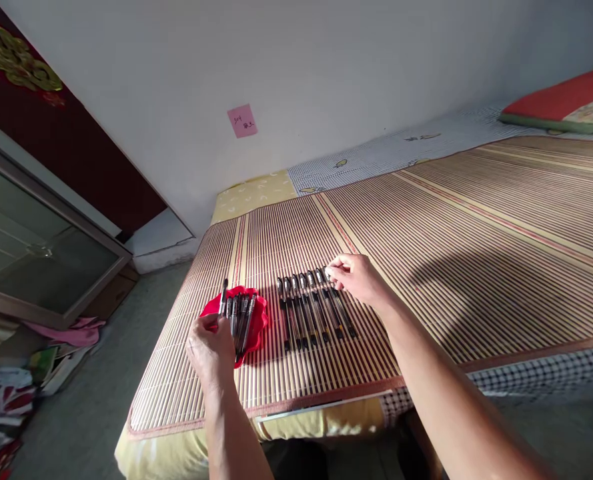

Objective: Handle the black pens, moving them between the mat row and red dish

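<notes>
My left hand is closed around a dark pen, which points upward at the left rim of a red scalloped plate. Several more pens lie side by side in that plate. To its right, several clear-barrelled pens with black caps form a row on the striped bamboo mat, caps at the far end. At the row's right end, my right hand pinches the cap end of the last pen; the fingers cover part of the cap.
The bamboo mat covers a bed against a white wall bearing a pink note. A red and green folded quilt or pillow lies at the far right. A glass-fronted cabinet and piled items stand left, beyond the floor.
</notes>
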Motion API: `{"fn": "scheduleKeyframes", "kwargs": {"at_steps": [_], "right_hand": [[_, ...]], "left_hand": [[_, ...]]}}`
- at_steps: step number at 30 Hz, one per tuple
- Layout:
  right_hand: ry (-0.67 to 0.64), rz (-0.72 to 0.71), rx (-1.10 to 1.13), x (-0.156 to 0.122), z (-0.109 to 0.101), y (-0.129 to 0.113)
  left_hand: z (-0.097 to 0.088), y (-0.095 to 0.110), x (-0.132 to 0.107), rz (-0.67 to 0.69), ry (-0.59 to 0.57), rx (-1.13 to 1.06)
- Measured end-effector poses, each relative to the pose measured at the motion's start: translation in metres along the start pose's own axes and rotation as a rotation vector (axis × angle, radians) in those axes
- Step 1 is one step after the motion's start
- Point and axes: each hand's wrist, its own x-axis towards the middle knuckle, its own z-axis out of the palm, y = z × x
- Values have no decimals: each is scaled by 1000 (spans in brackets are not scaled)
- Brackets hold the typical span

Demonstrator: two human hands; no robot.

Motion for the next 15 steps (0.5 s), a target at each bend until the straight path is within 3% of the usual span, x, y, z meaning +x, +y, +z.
{"fn": "scheduleKeyframes", "kwargs": {"at_steps": [2,6,11,15], "right_hand": [[-63,-49,104,-2,-1,-9],[-196,-114,307,-9,0,-31],[-251,-90,482,-18,3,-50],[-305,-71,576,-19,-2,-54]], "left_hand": [[4,11,-7,-22,-127,-274],[11,45,-30,-38,-509,-837],[13,81,-60,-64,-880,-1059],[17,92,-74,-98,-1075,-1148]]}}
